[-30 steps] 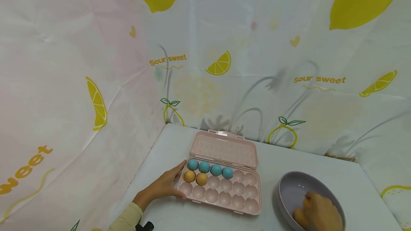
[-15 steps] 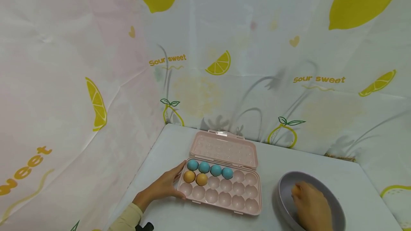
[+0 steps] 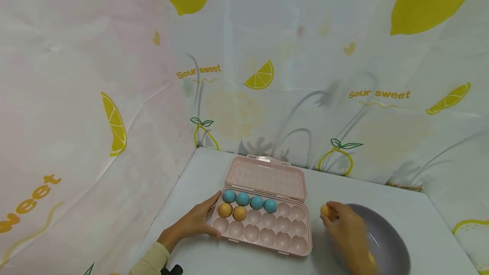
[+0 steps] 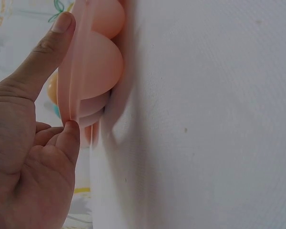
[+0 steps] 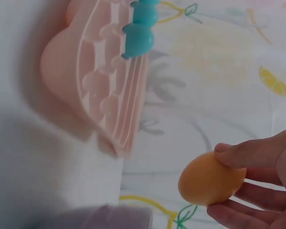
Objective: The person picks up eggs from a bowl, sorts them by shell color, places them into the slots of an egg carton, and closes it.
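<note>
A pink plastic egg box [image 3: 267,236] lies with its lid folded back on the table. Its far row holds several blue eggs [image 3: 257,202], and two orange eggs [image 3: 225,210] sit at the left of the middle row. My left hand [image 3: 196,222] grips the box's left end, thumb at the near corner; the left wrist view has the thumb and fingers on its rim [image 4: 66,95]. Between the thumb and fingers of my right hand [image 3: 347,232] is an orange egg [image 5: 212,179], held above the table at the left rim of a grey bowl [image 3: 397,241].
Inside the bowl another orange egg [image 3: 371,259] shows partly, mostly behind my right hand. White table surface [image 3: 321,190] separates box and bowl. A lemon-printed backdrop [image 3: 290,118] rises behind the table and along its left side.
My right hand has lifted an orange egg out of the bowl and carried it left, past the rim towards the box. The left hand and the box have stayed still.
</note>
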The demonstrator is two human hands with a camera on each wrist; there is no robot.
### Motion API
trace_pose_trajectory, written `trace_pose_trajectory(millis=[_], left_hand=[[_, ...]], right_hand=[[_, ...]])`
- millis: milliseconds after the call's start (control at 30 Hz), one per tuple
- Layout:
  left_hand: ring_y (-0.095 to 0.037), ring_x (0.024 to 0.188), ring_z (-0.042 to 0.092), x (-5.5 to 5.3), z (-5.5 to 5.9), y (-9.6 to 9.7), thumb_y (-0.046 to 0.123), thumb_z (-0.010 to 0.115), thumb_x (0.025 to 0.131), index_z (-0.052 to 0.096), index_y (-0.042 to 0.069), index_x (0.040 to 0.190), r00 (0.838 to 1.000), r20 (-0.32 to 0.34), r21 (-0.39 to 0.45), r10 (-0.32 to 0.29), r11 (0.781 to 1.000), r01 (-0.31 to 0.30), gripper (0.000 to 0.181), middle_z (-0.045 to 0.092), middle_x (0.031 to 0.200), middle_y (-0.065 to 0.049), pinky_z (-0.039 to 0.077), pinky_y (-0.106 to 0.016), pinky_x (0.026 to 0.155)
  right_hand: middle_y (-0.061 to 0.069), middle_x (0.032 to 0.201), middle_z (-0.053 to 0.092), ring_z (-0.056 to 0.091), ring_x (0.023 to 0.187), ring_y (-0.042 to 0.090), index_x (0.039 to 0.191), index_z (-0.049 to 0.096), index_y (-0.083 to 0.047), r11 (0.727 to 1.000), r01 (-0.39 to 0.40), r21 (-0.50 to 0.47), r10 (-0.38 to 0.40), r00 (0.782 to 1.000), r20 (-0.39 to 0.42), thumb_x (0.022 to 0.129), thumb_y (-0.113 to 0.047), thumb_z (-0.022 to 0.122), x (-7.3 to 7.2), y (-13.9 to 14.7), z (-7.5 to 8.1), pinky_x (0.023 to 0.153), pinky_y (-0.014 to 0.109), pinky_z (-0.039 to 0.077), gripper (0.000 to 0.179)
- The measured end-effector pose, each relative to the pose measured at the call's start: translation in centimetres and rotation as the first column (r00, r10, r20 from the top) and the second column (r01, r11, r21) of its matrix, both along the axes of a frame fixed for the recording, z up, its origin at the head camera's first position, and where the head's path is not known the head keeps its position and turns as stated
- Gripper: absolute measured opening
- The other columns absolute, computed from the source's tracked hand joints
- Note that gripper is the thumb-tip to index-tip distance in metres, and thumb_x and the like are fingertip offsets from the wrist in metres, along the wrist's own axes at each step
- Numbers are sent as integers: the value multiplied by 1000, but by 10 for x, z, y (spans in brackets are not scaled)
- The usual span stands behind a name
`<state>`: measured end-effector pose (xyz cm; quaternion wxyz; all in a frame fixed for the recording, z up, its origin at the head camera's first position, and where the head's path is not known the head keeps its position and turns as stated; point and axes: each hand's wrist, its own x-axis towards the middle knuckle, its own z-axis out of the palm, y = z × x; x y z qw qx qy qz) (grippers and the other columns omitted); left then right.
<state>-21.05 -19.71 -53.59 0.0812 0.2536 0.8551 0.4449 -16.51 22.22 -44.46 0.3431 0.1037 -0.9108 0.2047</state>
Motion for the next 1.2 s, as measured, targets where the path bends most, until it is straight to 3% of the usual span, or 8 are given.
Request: trace_pose_trajectory(millis=[133,467,633,900,1200], left_hand=[[-29,144,24,0,1,0,38,91,60,17,6,156,1000,19,-15,14,1000,-14,126,21,159,-13,32,-35,112],[-28,144,25,0,2,1,40,91,60,17,6,156,1000,13,-20,21,1000,-20,126,21,159,-12,32,-36,113],[-30,144,25,0,0,0,40,90,60,18,5,156,1000,7,-18,27,999,-27,125,22,159,-13,31,-37,113],[-34,143,26,2,-2,1,43,89,60,18,4,156,1000,0,-29,20,999,-20,125,23,158,-16,31,-37,113],[-26,145,24,0,1,1,43,89,60,17,7,156,1000,23,-21,17,1000,-16,126,21,159,-11,31,-33,113]], right_hand=[[13,83,70,68,65,26,93,70,1,999,-38,-19,39,999,9,56,1,90,-5,-14,-1,54,39,57,42],[11,93,72,72,79,25,98,71,0,987,-67,-149,100,969,226,64,-5,90,-12,-43,-4,64,32,61,39],[11,94,72,71,81,24,99,70,0,956,-97,-275,181,938,297,67,-3,88,-17,-62,-7,66,29,61,37],[8,92,71,71,83,22,96,69,-1,905,-167,-392,298,906,301,68,2,86,-23,-92,-16,69,26,61,32],[3,90,71,70,82,17,94,70,-5,932,-175,-317,286,891,351,71,-7,86,-29,-120,-29,70,24,60,29]])
